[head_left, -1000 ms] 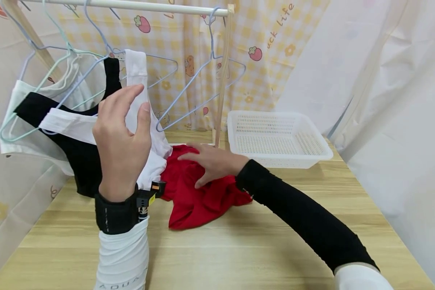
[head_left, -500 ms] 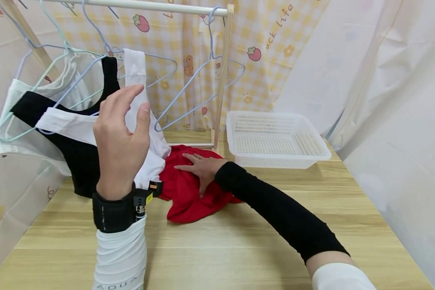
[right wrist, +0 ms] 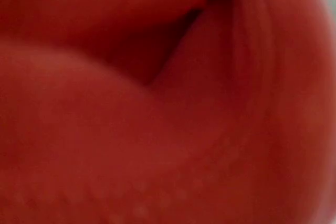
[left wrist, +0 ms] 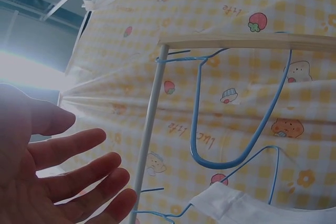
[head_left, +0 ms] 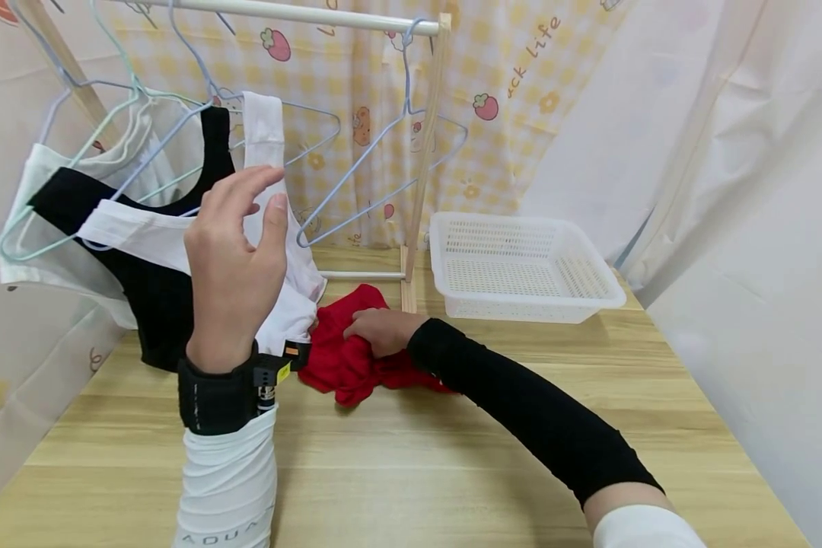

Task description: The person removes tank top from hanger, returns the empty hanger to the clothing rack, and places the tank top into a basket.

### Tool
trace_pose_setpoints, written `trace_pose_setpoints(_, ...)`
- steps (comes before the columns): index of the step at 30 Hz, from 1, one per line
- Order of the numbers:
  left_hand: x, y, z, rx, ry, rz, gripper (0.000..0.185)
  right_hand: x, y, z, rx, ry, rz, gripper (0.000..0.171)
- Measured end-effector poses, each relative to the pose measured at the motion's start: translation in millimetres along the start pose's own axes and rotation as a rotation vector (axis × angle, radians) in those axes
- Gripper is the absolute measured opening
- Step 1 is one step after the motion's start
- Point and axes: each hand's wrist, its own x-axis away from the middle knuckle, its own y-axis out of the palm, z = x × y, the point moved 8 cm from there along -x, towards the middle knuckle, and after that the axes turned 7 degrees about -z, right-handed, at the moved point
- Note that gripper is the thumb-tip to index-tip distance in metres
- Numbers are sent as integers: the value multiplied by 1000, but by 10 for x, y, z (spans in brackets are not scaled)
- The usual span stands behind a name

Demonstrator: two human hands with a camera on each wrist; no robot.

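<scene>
A crumpled red garment (head_left: pixel 342 358) lies on the table below the clothes rack. My right hand (head_left: pixel 383 331) grips a bunch of it, fingers curled into the cloth. Red fabric (right wrist: pixel 157 129) fills the right wrist view, so the fingertips are hidden there. My left hand (head_left: pixel 236 262) is raised in front of a black-and-white tank top (head_left: pixel 157 297) on a hanger, its fingers relaxed and holding nothing. In the left wrist view the left hand (left wrist: pixel 68 171) has its fingers spread, apart from the rack. A bare blue hanger (head_left: pixel 356 171) hangs near the rack's right post.
A white garment (head_left: pixel 48 281) hangs at the left end of the rack, whose rail (head_left: pixel 315 14) runs across the top. A white perforated basket (head_left: pixel 520 308) stands on the table (head_left: pixel 493 457) right of the rack. A patterned curtain (head_left: pixel 493 61) hangs behind.
My right hand has moved left onto the red garment, then curled its fingers into it. The cloth is now bunched and drawn together. The left hand stays almost still.
</scene>
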Motion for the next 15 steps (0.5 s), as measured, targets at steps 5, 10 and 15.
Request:
trace_pose_setpoints(5, 1, 53, 6, -7, -2, -9, 32, 157, -39, 27, -66, -43, 13, 31)
trace_pose_setpoints(10, -4, 78, 16, -5, -4, -12, 32, 459, -238, 56, -105, -81, 61, 21)
trace_pose_setpoints(15, -11, 78, 8, -2, -20, -3, 31, 933, -589, 93, -142, -65, 132, 20)
